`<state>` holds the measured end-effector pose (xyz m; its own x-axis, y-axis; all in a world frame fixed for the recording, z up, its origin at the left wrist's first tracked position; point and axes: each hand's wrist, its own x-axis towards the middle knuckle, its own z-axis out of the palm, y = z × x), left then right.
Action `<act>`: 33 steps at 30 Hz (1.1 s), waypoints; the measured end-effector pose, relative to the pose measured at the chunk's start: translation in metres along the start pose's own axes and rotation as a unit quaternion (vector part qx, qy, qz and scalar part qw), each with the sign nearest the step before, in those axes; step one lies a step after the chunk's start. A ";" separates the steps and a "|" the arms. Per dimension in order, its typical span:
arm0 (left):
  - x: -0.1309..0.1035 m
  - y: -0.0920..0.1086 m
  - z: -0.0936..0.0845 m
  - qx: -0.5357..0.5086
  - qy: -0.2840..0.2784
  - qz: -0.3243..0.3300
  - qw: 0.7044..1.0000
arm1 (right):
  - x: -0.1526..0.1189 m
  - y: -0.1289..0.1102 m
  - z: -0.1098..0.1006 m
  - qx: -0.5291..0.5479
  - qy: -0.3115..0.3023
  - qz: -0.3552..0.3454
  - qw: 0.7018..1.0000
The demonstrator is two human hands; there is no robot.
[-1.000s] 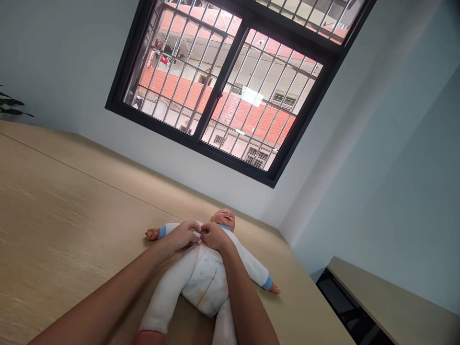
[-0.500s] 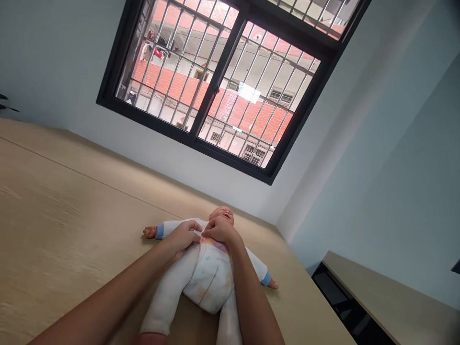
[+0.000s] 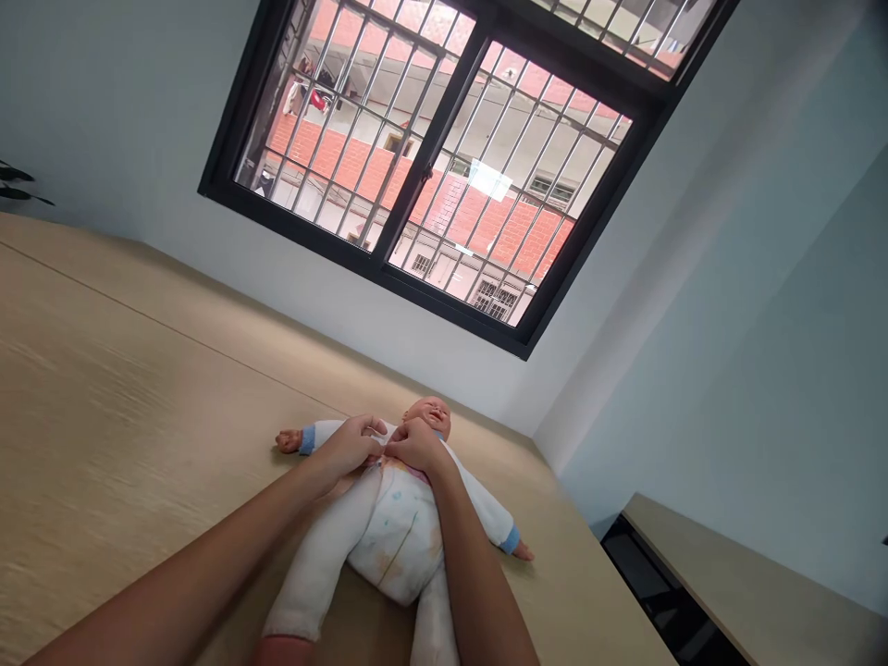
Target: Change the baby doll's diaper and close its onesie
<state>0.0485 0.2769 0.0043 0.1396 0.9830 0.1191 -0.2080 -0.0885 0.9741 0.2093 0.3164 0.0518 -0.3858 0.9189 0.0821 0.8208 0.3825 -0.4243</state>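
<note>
A baby doll (image 3: 397, 536) lies on its back on the wooden table, its head away from me. It wears a white long-sleeved top (image 3: 478, 495) with blue cuffs, a printed diaper and white leggings. My left hand (image 3: 357, 444) is closed at the doll's chest, fingertips pinching the front of the top. Beside it, my right hand (image 3: 414, 446) pinches the same cloth, its fingers curled inward. Both hands nearly touch. Exactly which bit of fabric lies between the fingertips is hidden. The doll's arms stretch out to both sides.
The pale wooden table (image 3: 139, 388) reaches the wall, with a seam along its far side. Above stands a dark-framed window (image 3: 378, 264) with metal bars. At the lower right is another wooden surface (image 3: 749, 573) with a black panel. Dark leaves (image 3: 20, 190) show at the left edge.
Both hands have shifted slightly left along the doll's chest and remain closed. More of the doll's blue collar shows beneath its chin. The camera view has tilted a little.
</note>
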 end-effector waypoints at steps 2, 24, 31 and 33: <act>0.001 0.000 -0.001 0.000 0.004 0.001 1.000 | 0.001 0.002 0.000 0.013 -0.017 -0.012 1.000; 0.001 -0.012 0.008 0.172 -0.017 0.141 0.975 | 0.003 -0.001 0.003 0.040 0.038 -0.016 0.998; -0.001 -0.011 0.007 0.221 -0.036 0.182 0.957 | 0.005 0.002 0.004 0.068 0.046 -0.019 0.996; -0.002 -0.010 0.008 0.227 -0.040 0.188 0.955 | 0.005 0.002 0.004 0.073 0.048 -0.022 0.996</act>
<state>0.0576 0.2749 -0.0037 0.2142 0.8547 0.4729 0.1799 -0.5104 0.8409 0.2073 0.3216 0.0477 -0.3715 0.9096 0.1862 0.7319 0.4103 -0.5441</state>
